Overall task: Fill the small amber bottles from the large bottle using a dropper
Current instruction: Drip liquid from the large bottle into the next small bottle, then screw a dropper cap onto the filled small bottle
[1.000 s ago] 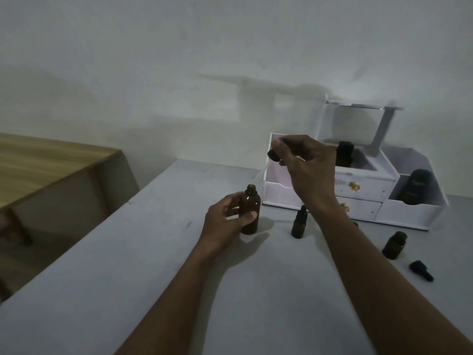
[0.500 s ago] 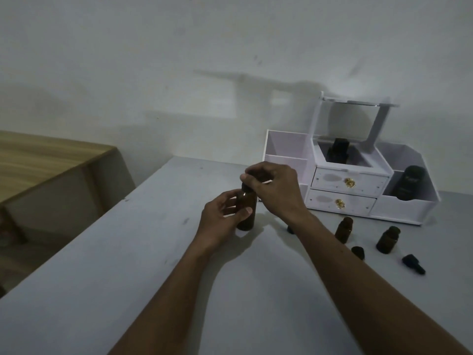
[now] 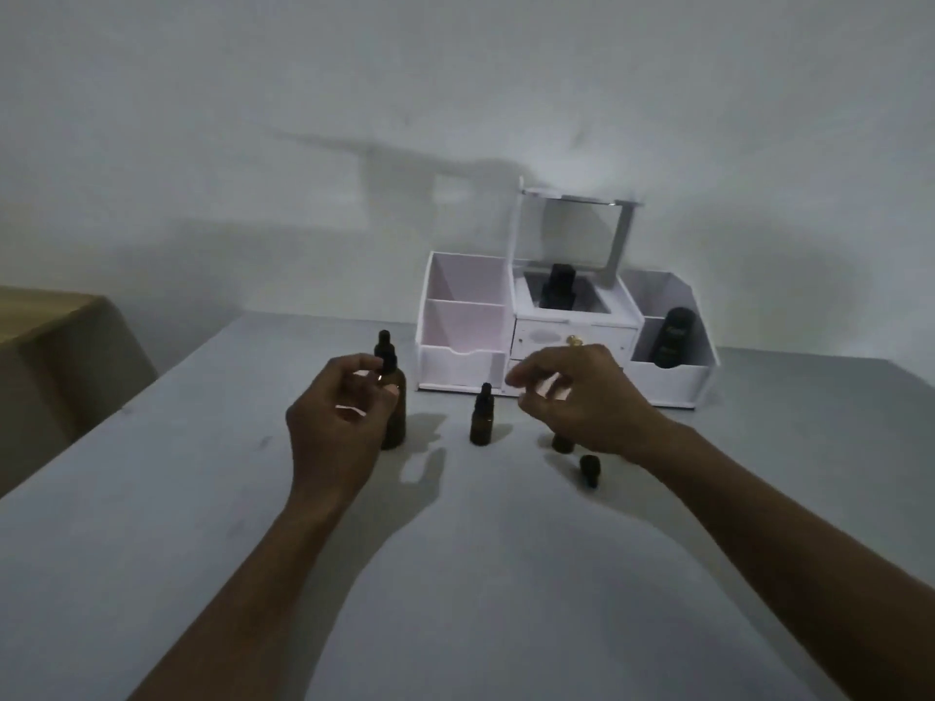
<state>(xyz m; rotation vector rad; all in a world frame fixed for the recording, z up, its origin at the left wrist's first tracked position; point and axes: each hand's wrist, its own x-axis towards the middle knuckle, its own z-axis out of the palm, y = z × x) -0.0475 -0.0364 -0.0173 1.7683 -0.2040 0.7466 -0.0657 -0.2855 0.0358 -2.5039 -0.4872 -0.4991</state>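
The large amber bottle [image 3: 394, 412] stands upright on the grey table [image 3: 455, 574] with its black dropper cap [image 3: 384, 350] on its neck. My left hand [image 3: 336, 422] is beside it, fingers loosely curled, thumb tip at the bottle's side, with no firm grip visible. My right hand [image 3: 582, 397] hovers to the right, relaxed and holding nothing. A small amber bottle [image 3: 480, 419] with a dropper cap stands between my hands. Another small bottle [image 3: 561, 443] is mostly hidden under my right hand. A loose black cap [image 3: 590, 469] lies just in front of it.
A white organizer [image 3: 463, 361] with drawers stands at the back against the wall, holding a black bottle [image 3: 556, 285] in its middle bay and a dark jar [image 3: 673, 341] at the right. A wooden table [image 3: 45, 321] is off to the left.
My right hand put the dropper cap onto the large bottle, let go and moved right. My left hand loosened its grip on the bottle. The view shifted, hiding some small bottles.
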